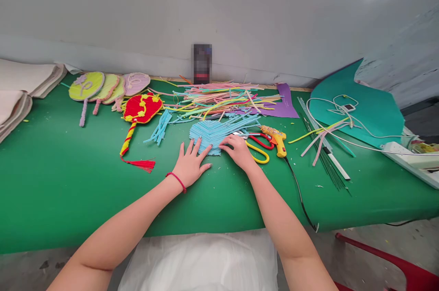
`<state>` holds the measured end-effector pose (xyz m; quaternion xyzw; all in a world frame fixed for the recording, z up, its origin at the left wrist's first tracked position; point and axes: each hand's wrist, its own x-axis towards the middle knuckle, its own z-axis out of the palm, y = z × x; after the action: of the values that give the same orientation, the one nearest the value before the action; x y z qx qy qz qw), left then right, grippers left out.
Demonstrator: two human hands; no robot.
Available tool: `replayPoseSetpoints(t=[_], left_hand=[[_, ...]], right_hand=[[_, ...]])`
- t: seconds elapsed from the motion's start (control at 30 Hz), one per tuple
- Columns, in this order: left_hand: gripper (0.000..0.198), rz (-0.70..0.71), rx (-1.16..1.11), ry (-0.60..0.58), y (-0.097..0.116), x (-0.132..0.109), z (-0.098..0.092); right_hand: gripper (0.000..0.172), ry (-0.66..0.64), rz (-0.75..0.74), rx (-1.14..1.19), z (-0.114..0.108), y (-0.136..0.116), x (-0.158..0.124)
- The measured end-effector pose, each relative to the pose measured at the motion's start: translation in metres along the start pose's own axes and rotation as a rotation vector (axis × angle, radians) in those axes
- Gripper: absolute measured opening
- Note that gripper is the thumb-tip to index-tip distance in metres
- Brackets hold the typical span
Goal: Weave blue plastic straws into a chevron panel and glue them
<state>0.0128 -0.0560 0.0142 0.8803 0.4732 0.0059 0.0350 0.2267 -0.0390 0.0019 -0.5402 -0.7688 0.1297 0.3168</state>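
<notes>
Both hands lie flat and spread, grasping nothing, left hand (190, 163) and right hand (238, 148) pressing the light-blue woven piece (211, 133) at mid-worktop (68, 177), apparently setting glued strips; the glue gun (276, 138) lies just right, beside the scissors (258, 146).

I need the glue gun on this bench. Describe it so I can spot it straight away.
On the green table, look just right of the right hand, past the scissors with red and yellow handles. The glue gun lies there on its side, with a black cord running off the table's front edge. It is the only orange and yellow pistol-shaped tool there.
</notes>
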Motion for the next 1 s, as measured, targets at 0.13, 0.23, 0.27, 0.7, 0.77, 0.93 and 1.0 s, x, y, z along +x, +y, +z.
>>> replayPoseSetpoints(t=[0.13,0.23,0.27,0.7,0.77,0.93,1.0], left_hand=[[0.058,0.021,-0.006,0.008,-0.001,0.0,0.001],[0.057,0.023,-0.009,0.012,-0.001,0.0,0.002],[0.057,0.023,-0.009,0.014,-0.001,0.0,0.002],[0.058,0.023,-0.005,0.021,0.0,0.0,0.002],[0.057,0.024,-0.002,0.016,0.0,0.0,0.001],[0.057,0.016,-0.003,0.007,0.001,0.0,0.001],[0.057,0.013,-0.005,0.008,0.001,0.0,0.001]], right_hand=[[0.013,0.018,0.012,0.002,-0.002,0.003,-0.001],[0.015,0.033,0.025,0.001,-0.003,0.004,-0.001],[0.016,0.035,0.027,0.004,-0.003,0.004,-0.001],[0.023,0.041,0.077,-0.021,0.004,0.005,0.001],[0.025,0.041,0.078,-0.033,0.006,0.005,0.001],[0.027,0.039,0.072,-0.079,0.006,0.005,0.001],[0.028,0.042,0.073,-0.101,0.006,0.003,0.0]])
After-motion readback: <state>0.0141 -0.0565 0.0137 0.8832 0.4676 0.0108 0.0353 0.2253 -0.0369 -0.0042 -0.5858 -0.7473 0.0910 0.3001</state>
